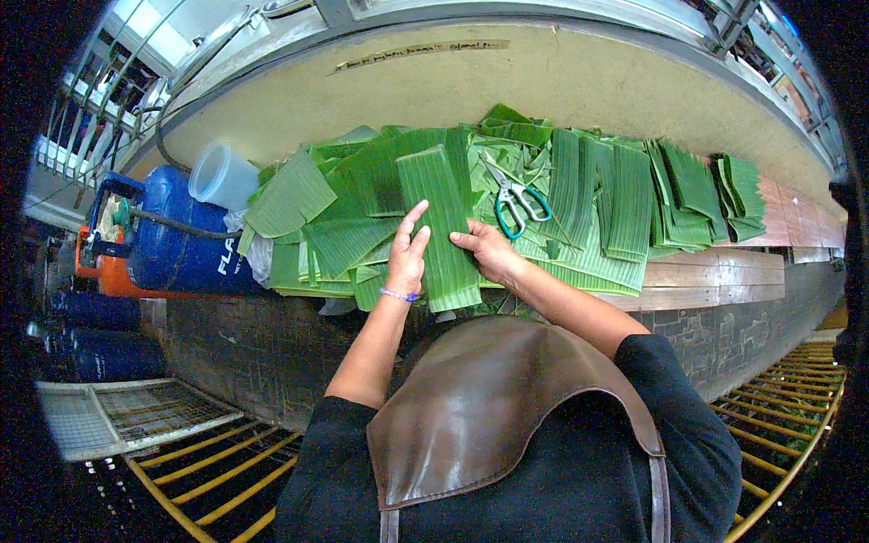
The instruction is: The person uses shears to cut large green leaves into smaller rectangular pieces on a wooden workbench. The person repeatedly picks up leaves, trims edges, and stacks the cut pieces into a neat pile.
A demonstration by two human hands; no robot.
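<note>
A long strip of banana leaf [441, 226] stands tilted between my two hands. My left hand [407, 253] is at its left edge, with thumb and fingertips against it. At the right edge, my right hand [490, 252] pinches it with the thumb on top; its other fingers are partly hidden. Just beyond my right hand, scissors [516, 201] with teal-and-white handles lie on leaf scraps, blades slightly apart. Loose banana leaf pieces [348, 249] spread out to the left. Stacked cut leaves [625, 199] lie to the right, with folded bundles [740, 195] farther along.
A wooden bench [715, 279] carries the leaves along a cream wall [579, 77]. At the left stand a blue drum [176, 240] and a translucent plastic tub [223, 176]. Yellow metal bars [222, 480] cross the lower left; more rails [778, 407] are at the lower right.
</note>
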